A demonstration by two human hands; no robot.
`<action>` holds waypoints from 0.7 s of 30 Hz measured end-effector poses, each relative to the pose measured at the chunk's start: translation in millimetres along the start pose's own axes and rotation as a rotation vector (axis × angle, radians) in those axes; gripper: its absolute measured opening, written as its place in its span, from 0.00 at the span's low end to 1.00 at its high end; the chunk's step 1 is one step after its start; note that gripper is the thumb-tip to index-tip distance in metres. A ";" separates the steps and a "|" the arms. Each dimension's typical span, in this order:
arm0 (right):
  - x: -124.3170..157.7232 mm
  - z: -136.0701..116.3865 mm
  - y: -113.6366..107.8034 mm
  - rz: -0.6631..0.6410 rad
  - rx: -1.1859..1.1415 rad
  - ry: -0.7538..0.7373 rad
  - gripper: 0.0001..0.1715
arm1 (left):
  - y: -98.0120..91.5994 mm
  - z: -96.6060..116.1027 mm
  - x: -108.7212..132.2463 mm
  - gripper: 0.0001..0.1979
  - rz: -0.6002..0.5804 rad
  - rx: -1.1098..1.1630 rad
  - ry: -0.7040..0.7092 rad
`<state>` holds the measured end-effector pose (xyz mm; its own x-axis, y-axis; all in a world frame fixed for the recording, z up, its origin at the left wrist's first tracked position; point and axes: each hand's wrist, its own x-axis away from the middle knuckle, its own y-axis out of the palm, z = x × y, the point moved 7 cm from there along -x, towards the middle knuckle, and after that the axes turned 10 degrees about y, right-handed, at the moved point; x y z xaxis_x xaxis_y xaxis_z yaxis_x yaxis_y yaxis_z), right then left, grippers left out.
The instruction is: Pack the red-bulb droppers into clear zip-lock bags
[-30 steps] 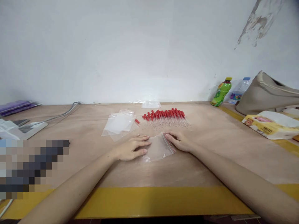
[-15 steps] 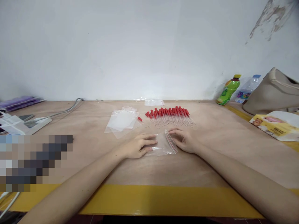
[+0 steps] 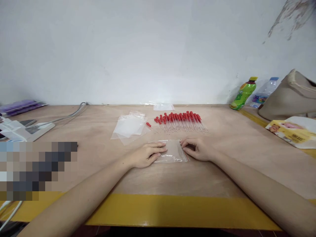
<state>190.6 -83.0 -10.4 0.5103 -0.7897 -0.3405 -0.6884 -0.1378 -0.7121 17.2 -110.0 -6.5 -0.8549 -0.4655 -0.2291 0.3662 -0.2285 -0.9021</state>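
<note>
A small clear zip bag (image 3: 172, 151) lies flat on the wooden table (image 3: 222, 171) in front of me. My left hand (image 3: 145, 155) rests on its left end, fingers stretched flat over the plastic. My right hand (image 3: 197, 148) has its fingers curled and pinched on the bag's right edge, at the red zip strip. Just beyond the bag lies a row of several red-capped clear droppers (image 3: 181, 121). One loose red-capped dropper (image 3: 148, 125) lies to their left.
A stack of empty clear bags (image 3: 128, 128) lies left of the droppers, another bag (image 3: 163, 106) by the wall. A green bottle (image 3: 243, 93), a water bottle (image 3: 264, 93), a beige bag (image 3: 288, 98) and a tissue pack (image 3: 293, 131) stand at right. A white device with cables (image 3: 24, 130) is at left.
The zip bag has turned and settled flatter on the table. Both hands shifted slightly with it, the right one closing on its right edge. The camera view panned a little.
</note>
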 end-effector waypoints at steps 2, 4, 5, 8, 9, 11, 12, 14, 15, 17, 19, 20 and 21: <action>0.7 2.1 -1.6 -0.025 -0.029 0.007 0.05 | 0.1 -0.7 0.1 0.19 0.002 0.012 0.001; 1.1 3.2 -3.5 -0.049 -0.055 0.004 0.06 | 0.6 -2.3 0.4 0.19 0.004 0.019 0.000; 1.1 3.6 -4.0 -0.064 -0.064 0.003 0.07 | 0.8 -3.1 0.6 0.19 0.007 0.021 0.003; 1.1 4.5 -4.7 -0.101 -0.082 0.001 0.09 | 0.8 -4.4 1.1 0.19 0.018 0.018 0.015; 1.2 4.6 -4.7 -0.110 -0.085 -0.001 0.10 | 0.7 -4.5 1.2 0.19 0.018 0.013 0.018; 1.7 3.8 -4.4 -0.119 -0.088 -0.012 0.10 | 0.4 -4.0 1.2 0.19 0.009 -0.005 0.015; 2.1 2.8 -4.1 -0.124 -0.088 -0.022 0.10 | 0.3 -3.5 1.0 0.19 0.002 -0.014 0.013; 3.0 0.6 -3.2 -0.133 -0.081 -0.038 0.10 | -0.2 -2.5 0.8 0.19 -0.008 -0.027 0.009; 3.4 -0.3 -3.0 -0.133 -0.074 -0.042 0.11 | -0.4 -2.2 0.8 0.19 -0.010 -0.031 0.008; 3.8 -1.7 -3.1 -0.121 -0.046 -0.043 0.14 | -0.3 -2.4 1.0 0.20 -0.015 -0.038 0.007; 3.2 -0.8 -4.1 -0.090 -0.008 -0.024 0.19 | 0.4 -4.0 1.6 0.21 -0.020 -0.053 0.001; 2.6 0.5 -5.1 -0.063 0.011 -0.005 0.20 | 0.7 -5.0 2.0 0.21 -0.021 -0.066 -0.002; 1.9 2.2 -6.0 -0.037 0.026 0.015 0.20 | 1.0 -5.8 2.3 0.22 -0.021 -0.083 -0.005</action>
<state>196.8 -82.4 -8.1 0.5271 -0.7935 -0.3043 -0.6553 -0.1516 -0.7400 13.4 -106.3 -10.1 -0.8601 -0.4658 -0.2081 0.3161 -0.1663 -0.9340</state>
